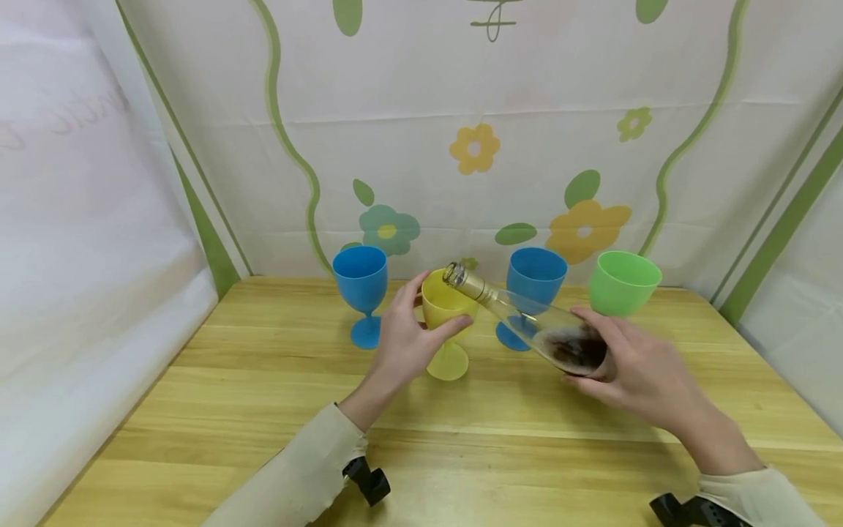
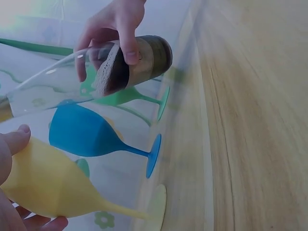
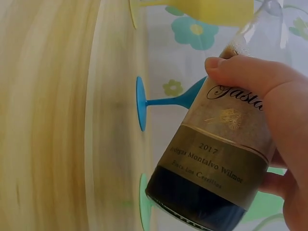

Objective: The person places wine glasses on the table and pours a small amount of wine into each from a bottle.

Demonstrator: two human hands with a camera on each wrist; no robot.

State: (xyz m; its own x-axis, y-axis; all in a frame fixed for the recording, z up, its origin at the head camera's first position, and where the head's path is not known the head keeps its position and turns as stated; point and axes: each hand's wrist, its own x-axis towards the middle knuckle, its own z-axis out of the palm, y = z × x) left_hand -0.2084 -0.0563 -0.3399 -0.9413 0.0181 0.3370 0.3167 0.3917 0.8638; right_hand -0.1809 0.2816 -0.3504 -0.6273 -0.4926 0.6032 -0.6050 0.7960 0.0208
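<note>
My left hand [image 1: 410, 329] grips the bowl of a yellow goblet [image 2: 57, 183], thumb on the near side and fingers behind it. The goblet's foot is on the wooden table. A clear glass wine bottle [image 3: 211, 149] lies tilted in my right hand [image 1: 648, 366], held round its labelled lower body. Its neck points left, and the mouth overlaps the goblet's rim in the head view. Dark liquid with some froth sits in the bottle's lower end; the inside of the goblet is mostly hidden behind the bottle neck.
One blue goblet [image 1: 360, 282] stands left of the yellow one. Another blue goblet [image 2: 89, 132] is behind the bottle, and a green goblet [image 1: 624, 282] stands farther right. Flower-printed cloth [image 1: 408, 88] hangs behind the wooden table [image 1: 461, 468].
</note>
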